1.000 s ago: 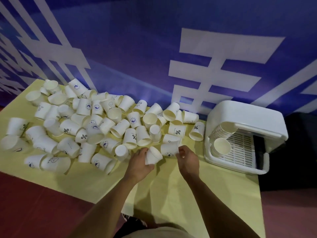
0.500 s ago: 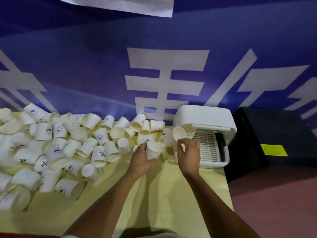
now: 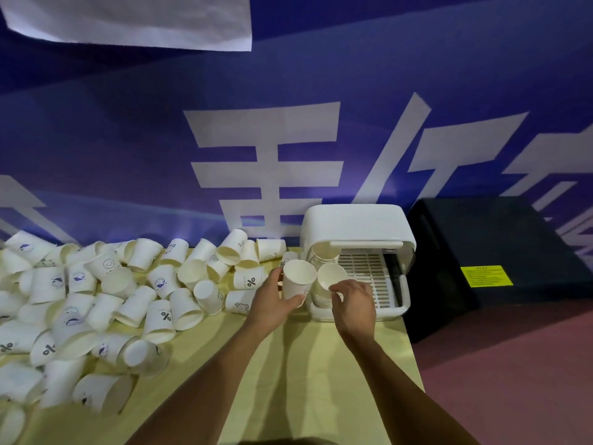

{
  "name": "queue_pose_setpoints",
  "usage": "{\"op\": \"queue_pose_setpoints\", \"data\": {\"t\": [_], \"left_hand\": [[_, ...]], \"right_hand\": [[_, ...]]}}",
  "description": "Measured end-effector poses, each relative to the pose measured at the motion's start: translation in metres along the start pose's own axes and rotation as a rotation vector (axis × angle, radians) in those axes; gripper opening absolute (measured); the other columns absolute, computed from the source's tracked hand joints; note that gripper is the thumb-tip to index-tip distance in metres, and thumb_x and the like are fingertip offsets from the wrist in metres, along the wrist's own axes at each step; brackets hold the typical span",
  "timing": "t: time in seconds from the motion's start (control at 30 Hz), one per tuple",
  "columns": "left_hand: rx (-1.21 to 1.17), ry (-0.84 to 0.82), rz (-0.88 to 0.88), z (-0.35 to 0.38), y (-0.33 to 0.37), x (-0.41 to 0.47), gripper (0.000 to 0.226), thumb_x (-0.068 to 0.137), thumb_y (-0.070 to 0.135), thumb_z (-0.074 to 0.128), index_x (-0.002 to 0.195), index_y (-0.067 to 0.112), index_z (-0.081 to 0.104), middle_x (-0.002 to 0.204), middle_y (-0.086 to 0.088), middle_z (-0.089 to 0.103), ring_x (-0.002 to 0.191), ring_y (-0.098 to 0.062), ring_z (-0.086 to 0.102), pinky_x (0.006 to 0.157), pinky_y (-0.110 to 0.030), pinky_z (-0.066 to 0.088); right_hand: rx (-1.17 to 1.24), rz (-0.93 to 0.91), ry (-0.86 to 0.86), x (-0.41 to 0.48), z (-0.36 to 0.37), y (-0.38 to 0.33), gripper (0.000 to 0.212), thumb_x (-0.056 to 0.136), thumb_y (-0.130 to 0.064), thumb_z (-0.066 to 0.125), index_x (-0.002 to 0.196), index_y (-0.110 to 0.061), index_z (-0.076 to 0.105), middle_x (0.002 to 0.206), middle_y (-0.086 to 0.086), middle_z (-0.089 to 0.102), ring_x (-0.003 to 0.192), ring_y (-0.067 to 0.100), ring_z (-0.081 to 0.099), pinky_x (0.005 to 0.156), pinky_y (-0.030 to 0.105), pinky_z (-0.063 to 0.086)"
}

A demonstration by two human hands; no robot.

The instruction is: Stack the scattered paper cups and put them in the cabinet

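My left hand [image 3: 272, 301] grips a white paper cup [image 3: 296, 282], mouth up and tilted, just left of the small white cabinet [image 3: 356, 226]. My right hand [image 3: 353, 303] pinches a second paper cup [image 3: 332, 276] at the cabinet's open front, over its slatted tray [image 3: 369, 277]. A stack of cups [image 3: 321, 261] lies inside at the cabinet's left. Several loose white cups [image 3: 128, 293] lie scattered in a pile over the left half of the yellow table [image 3: 305, 364].
A black box [image 3: 497, 252] with a yellow label stands right of the cabinet, beyond the table edge. A blue banner with white characters [image 3: 266, 162] hangs behind. Red floor [image 3: 513, 364] lies to the right.
Both hands have lifted a cup each from the pile's edge and carried them right to the cabinet's front. The view has swung right and upward.
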State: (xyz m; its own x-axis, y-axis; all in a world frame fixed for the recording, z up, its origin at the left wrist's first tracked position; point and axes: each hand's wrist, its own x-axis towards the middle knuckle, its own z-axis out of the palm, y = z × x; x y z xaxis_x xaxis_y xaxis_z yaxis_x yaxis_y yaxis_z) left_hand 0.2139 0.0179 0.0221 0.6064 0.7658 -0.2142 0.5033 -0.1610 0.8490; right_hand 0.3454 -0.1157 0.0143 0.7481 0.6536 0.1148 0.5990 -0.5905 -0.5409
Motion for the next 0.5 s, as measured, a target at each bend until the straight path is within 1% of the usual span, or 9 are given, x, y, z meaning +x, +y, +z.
{"op": "queue_pose_setpoints", "data": {"t": [0.1,0.17,0.2,0.27,0.3,0.37,0.43,0.5], "left_hand": [[-0.002,0.007,0.019,0.001,0.004,0.007,0.077,0.074,0.040,0.082,0.140,0.030,0.044,0.128,0.015,0.058,0.115,-0.009,0.055,0.093,-0.031,0.049],[0.011,0.010,0.035,0.002,0.007,0.011,0.076,0.073,0.043,0.082,0.138,0.033,0.045,0.126,0.016,0.059,0.112,-0.006,0.056,0.091,-0.028,0.049],[0.022,0.012,0.041,0.003,0.009,0.012,0.076,0.073,0.044,0.082,0.138,0.033,0.045,0.125,0.017,0.059,0.111,-0.005,0.056,0.091,-0.027,0.049],[0.038,0.009,0.056,0.004,0.011,0.013,0.076,0.073,0.046,0.082,0.139,0.035,0.044,0.124,0.019,0.060,0.110,-0.003,0.057,0.091,-0.026,0.050],[0.041,0.002,0.060,0.006,0.012,0.014,0.076,0.073,0.047,0.082,0.138,0.036,0.044,0.122,0.020,0.060,0.109,-0.002,0.057,0.090,-0.025,0.050],[0.051,-0.012,0.065,0.008,0.017,0.014,0.072,0.074,0.048,0.082,0.136,0.037,0.046,0.120,0.021,0.061,0.107,-0.001,0.058,0.089,-0.024,0.051],[0.072,-0.025,0.074,0.012,0.020,0.014,0.070,0.075,0.045,0.082,0.135,0.037,0.047,0.120,0.019,0.061,0.107,-0.004,0.058,0.087,-0.024,0.049],[0.087,-0.042,0.077,0.016,0.022,0.015,0.071,0.075,0.042,0.081,0.137,0.038,0.046,0.124,0.016,0.061,0.108,-0.007,0.058,0.088,-0.026,0.050]], "right_hand": [[0.024,0.014,-0.072,0.007,0.003,0.002,0.032,0.088,-0.005,0.058,0.113,-0.018,0.073,0.118,-0.001,0.070,0.118,0.023,0.052,0.099,0.031,0.041],[0.065,0.027,-0.044,0.011,0.003,0.000,0.031,0.090,-0.006,0.056,0.114,-0.017,0.072,0.119,0.001,0.070,0.115,0.023,0.053,0.098,0.032,0.042],[0.108,0.046,-0.017,0.013,0.004,-0.002,0.028,0.092,-0.011,0.055,0.115,-0.017,0.072,0.118,0.001,0.070,0.113,0.022,0.054,0.097,0.033,0.043],[0.251,0.114,-0.001,0.017,0.003,-0.005,0.026,0.097,-0.028,0.054,0.116,-0.020,0.070,0.113,-0.004,0.070,0.111,0.019,0.056,0.095,0.036,0.047],[0.322,0.145,-0.023,0.019,0.002,-0.006,0.031,0.096,-0.041,0.054,0.118,-0.023,0.069,0.111,-0.008,0.069,0.111,0.015,0.057,0.094,0.037,0.049],[0.421,0.179,-0.084,0.021,-0.001,-0.008,0.050,0.088,-0.065,0.054,0.122,-0.030,0.065,0.110,-0.015,0.067,0.109,0.008,0.059,0.093,0.037,0.051],[0.487,0.191,-0.130,0.022,-0.007,-0.010,0.066,0.076,-0.076,0.058,0.127,-0.033,0.062,0.111,-0.017,0.066,0.106,0.004,0.059,0.091,0.034,0.051],[0.524,0.183,-0.153,0.022,-0.012,-0.012,0.073,0.069,-0.076,0.065,0.128,-0.033,0.061,0.112,-0.016,0.066,0.103,0.001,0.060,0.088,0.031,0.052]]}}
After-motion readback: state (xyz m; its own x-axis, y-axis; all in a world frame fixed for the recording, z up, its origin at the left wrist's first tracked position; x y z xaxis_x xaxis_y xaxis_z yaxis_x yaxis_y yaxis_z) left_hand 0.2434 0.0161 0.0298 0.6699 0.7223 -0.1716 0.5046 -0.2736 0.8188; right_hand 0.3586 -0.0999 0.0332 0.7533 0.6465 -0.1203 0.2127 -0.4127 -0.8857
